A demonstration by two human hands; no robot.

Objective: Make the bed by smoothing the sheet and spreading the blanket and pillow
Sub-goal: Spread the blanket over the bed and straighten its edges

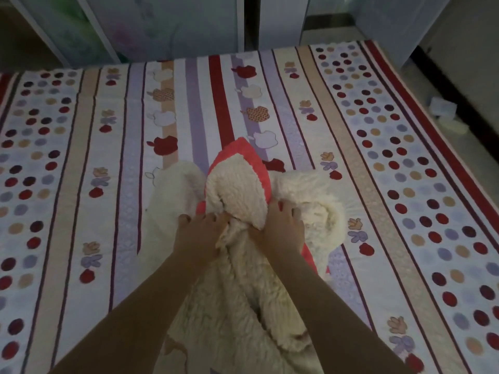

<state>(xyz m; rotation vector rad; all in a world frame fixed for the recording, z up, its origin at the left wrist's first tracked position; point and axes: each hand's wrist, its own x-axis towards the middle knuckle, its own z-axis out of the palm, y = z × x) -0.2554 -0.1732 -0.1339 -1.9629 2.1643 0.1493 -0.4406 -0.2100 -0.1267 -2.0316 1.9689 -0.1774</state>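
Patterned sheet (pixel 81 157) on bed; left hand (pixel 198 233), right hand (pixel 283 228) both clutch bunched fleece blanket (pixel 237 292).

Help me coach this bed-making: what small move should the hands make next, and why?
Probably draw the left hand and right hand apart sideways to open the fabric. Both grip the fleece blanket close together, and it sits bunched in a heap mid-bed, while the patterned sheet lies flat around it.
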